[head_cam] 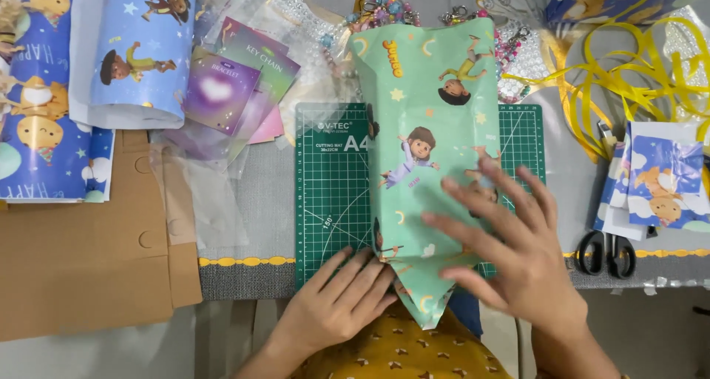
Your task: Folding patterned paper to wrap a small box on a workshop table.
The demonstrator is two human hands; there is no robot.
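Your left hand (342,301) presses flat, fingers spread, on the green-wrapped parcel's (429,164) near flap; your right hand (510,253), blurred, lies open, hiding its corner.

Grey fabric-covered table (274,179) with yellow scalloped trim (244,261), under even, bright light.

wrapped parcel (429,150) on cutting mat (329,201), scissors (608,252) right

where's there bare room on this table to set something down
Bare grey table shows between the green-wrapped parcel and the scissors. The flat cardboard at left is also free. The far edge is crowded with beads, yellow ribbon and cards.
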